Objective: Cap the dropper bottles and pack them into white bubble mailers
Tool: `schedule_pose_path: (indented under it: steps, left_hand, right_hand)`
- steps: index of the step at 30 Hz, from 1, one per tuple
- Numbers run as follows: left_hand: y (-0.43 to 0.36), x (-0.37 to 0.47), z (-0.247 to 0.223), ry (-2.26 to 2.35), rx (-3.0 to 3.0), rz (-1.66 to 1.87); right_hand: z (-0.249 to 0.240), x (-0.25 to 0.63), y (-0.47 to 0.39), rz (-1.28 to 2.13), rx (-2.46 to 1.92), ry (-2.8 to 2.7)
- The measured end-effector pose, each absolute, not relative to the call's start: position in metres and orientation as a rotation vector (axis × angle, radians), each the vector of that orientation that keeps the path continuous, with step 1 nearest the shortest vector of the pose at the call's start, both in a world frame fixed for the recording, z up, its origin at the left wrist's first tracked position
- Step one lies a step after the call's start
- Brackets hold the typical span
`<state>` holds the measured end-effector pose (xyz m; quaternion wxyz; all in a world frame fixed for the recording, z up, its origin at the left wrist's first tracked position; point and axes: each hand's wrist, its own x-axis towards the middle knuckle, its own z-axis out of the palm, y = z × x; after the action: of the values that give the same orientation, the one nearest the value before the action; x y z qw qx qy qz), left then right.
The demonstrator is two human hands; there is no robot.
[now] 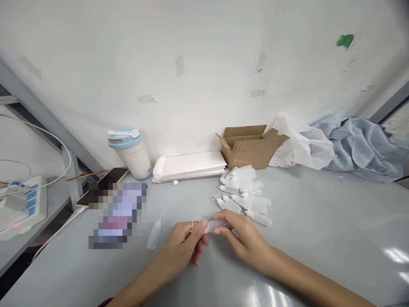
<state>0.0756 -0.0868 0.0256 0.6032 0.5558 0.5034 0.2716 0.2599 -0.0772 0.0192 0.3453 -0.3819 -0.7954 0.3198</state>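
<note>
Between my hands, above the grey table [303,221], lies a small translucent bottle [218,224] with a thin looped cord at its neck. My left hand [188,239] pinches the neck end between thumb and fingers. Around the bottle's body, the thumb and fingers of my right hand [244,238] are closed. A pile of several similar bottles [244,187] rests just beyond my right hand. One more bottle [154,233], its cord pointing away from me, lies alone to the left of my left hand.
Along the wall stand a lidded cup [132,155], a stack of white padded envelopes [191,166], an open cardboard box [251,151], a white plastic bag [298,145] and a blue cloth [358,149]. Phones [119,215] and a power strip [35,207] are at the left.
</note>
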Motion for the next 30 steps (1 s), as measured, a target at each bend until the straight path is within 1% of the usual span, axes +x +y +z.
schedule_pose_path:
  steps: [4,7,9,11,13,17,20,23,26,28,30]
  left_hand:
    - [-0.091,0.075,0.03,1.195,1.548,0.634]
    - [-0.093,0.074,0.03,1.202,1.958,0.76]
    - [-0.092,0.074,0.029,1.177,2.126,0.858]
    - [-0.092,0.073,0.029,1.2,2.083,0.842]
    - [-0.091,0.073,0.03,1.22,1.876,0.732]
    - [-0.089,0.073,0.032,1.116,1.482,0.597]
    - [-0.091,0.075,0.032,1.128,1.482,0.615]
    - [-0.093,0.077,0.031,1.21,1.635,0.644]
    - [-0.094,0.077,0.024,1.252,1.939,0.673]
    - [-0.094,0.075,0.019,1.212,2.185,0.74]
    - [-0.094,0.073,0.014,1.146,2.365,0.796]
  right_hand:
    - [0.022,0.26,-0.076,0.963,-0.936,-2.06]
    - [0.025,0.26,-0.076,1.125,-1.005,-2.004]
    - [0.025,0.26,-0.075,1.188,-1.049,-1.964]
    - [0.025,0.26,-0.075,1.213,-1.068,-1.935]
    - [0.024,0.259,-0.075,1.188,-1.043,-1.947]
    - [0.021,0.26,-0.077,0.954,-0.93,-2.065]
    - [0.019,0.259,-0.079,0.9,-0.921,-2.108]
    - [0.019,0.258,-0.079,0.989,-0.999,-2.096]
    - [0.02,0.257,-0.077,1.087,-1.114,-2.047]
    - [0.022,0.258,-0.077,1.235,-1.156,-1.978]
    - [0.022,0.259,-0.075,1.495,-1.159,-1.846]
